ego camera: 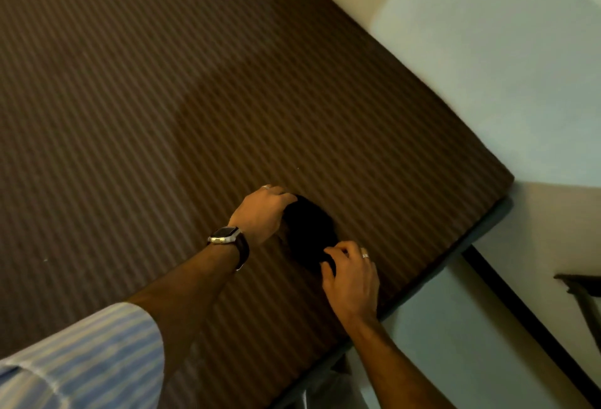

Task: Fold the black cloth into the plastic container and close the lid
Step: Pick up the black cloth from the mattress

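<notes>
1. One black cloth (307,229), bunched, lies on the brown striped bed cover (162,99) near its right edge.
2. Its long axis runs from upper left to lower right.
3. Two hands: left hand (261,213), wearing a wristwatch (227,235), curls over its upper end; right hand (351,273) pinches the lower end.

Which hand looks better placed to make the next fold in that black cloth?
Probably the left hand: it already cups the black cloth's far edge from above, ready to draw it over. The right hand only touches the near corner.
</notes>
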